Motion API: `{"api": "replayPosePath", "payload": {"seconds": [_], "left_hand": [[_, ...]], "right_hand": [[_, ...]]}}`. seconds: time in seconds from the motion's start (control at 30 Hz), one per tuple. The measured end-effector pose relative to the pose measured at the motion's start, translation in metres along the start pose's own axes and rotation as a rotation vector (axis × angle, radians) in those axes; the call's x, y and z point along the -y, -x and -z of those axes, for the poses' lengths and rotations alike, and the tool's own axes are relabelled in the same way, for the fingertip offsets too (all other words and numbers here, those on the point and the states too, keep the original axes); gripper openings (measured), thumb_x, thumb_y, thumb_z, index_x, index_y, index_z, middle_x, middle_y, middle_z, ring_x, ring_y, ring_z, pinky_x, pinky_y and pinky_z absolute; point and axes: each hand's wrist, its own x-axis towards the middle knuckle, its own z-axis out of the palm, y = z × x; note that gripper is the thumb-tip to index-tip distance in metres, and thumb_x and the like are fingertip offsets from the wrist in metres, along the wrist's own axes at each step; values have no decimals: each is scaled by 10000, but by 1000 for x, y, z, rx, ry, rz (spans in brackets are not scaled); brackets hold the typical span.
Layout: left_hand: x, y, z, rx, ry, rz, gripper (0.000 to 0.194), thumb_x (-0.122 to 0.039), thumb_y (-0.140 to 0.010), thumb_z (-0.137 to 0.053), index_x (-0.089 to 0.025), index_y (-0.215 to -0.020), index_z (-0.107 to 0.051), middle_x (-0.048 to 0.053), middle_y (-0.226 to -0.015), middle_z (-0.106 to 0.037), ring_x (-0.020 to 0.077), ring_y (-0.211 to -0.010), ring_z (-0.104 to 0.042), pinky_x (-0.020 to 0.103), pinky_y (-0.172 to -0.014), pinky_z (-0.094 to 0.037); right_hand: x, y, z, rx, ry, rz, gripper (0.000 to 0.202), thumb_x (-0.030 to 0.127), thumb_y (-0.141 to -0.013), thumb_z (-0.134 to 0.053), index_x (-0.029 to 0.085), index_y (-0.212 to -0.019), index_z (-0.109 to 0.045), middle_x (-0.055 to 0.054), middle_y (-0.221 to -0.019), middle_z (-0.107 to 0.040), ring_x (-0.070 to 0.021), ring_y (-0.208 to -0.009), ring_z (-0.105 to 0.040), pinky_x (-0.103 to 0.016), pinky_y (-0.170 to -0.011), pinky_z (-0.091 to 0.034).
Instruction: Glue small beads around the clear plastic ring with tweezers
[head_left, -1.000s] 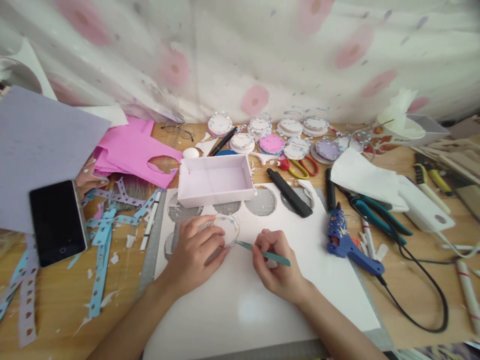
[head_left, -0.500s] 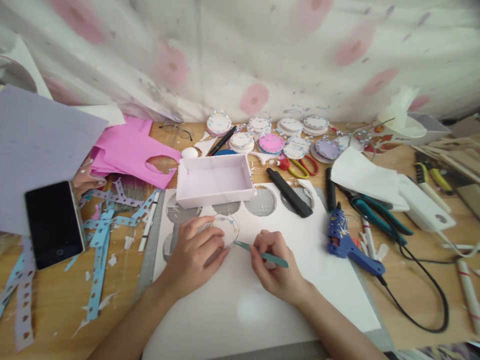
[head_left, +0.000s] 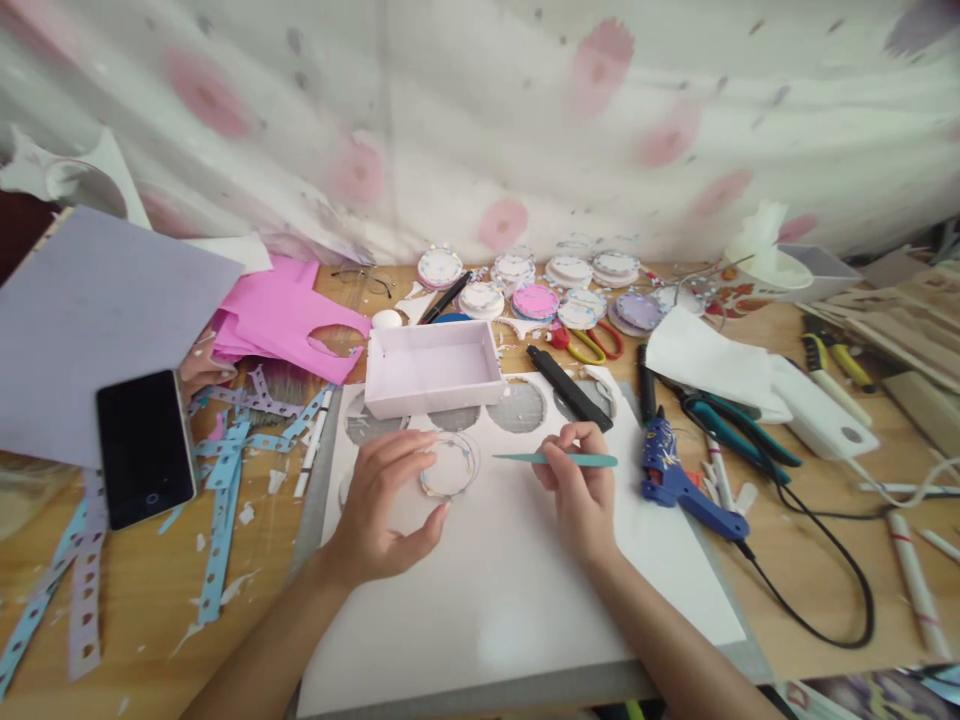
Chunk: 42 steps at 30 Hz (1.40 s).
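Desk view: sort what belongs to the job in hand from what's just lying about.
Seems part of the job:
- teal pointed tool, in the right hand
- wire ring, beside the left hand
- white sheet beneath
- perhaps the trimmed discs

Probably just lying about:
- phone
- paper cup
- teal-handled pliers

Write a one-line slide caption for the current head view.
At a craft table, the right hand holds teal tweezers beside a thin beaded ring near the left hand.
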Motion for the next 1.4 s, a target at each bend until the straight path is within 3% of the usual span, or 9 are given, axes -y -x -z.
{"api": "replayPosePath", "payload": {"seconds": [0.13, 0.3, 0.6, 0.77, 0.97, 1.23, 1.4], "left_hand": [[3, 1, -2, -40, 76, 84, 607, -187, -736, -663, -185, -1295, -425, 164, -1286, -523, 307, -1208, -515, 516, -1015, -437], [6, 0, -3, 69, 144, 138, 737, -240, -723, -702, -184, -1372, -358, 177, -1358, -467, 327, -1274, -465, 533, -1060, -405], [6, -2, -9, 314, 154, 283, 920, -262, -681, -792, -219, -1448, -285, 171, -1440, -422, 345, -1333, -438, 526, -1095, -401], [10, 1, -15, 350, 202, 346, 880, -202, -710, -769, -240, -1437, -275, 162, -1416, -480, 301, -1280, -523, 486, -1058, -458], [12, 4, -17, 336, 197, 362, 878, -167, -726, -740, -254, -1453, -256, 147, -1362, -541, 280, -1231, -572, 465, -1041, -480], [11, 2, -18, 378, 199, 331, 870, -143, -743, -699, -261, -1455, -214, 145, -1381, -493, 270, -1237, -547, 461, -1050, -470], [10, 1, -14, 374, 258, 356, 1014, -142, -699, -748, -276, -1489, -126, 171, -1433, -441, 311, -1275, -514, 515, -1059, -460]], "right_hand": [[-5, -6, 0, 26, -61, -99, 118, 329, -913, -540, 239, -886, -469, 74, -578, -451, -110, -517, -423, -239, -518, -311], [-6, -10, -1, 91, -113, -130, 188, 382, -926, -499, 205, -873, -532, 15, -623, -569, -136, -587, -492, -268, -581, -379], [-9, -9, 3, 25, -31, -90, 202, 365, -858, -654, 219, -911, -525, 48, -641, -563, -120, -601, -504, -253, -606, -400], [-7, -10, 2, -12, 94, -16, 205, 377, -856, -661, 216, -945, -571, 20, -727, -603, -137, -675, -564, -277, -659, -466], [-2, -4, -2, -28, 250, 82, 178, 371, -851, -668, 208, -905, -623, -72, -935, -698, -214, -904, -665, -375, -802, -549], [1, -12, -6, -14, 519, 264, 60, 267, -852, -672, 218, -838, -639, -58, -831, -715, -207, -810, -685, -337, -716, -556], [0, -20, -13, -16, 590, 358, 44, 234, -853, -657, 223, -818, -635, -46, -787, -723, -210, -756, -698, -324, -654, -564]]}}
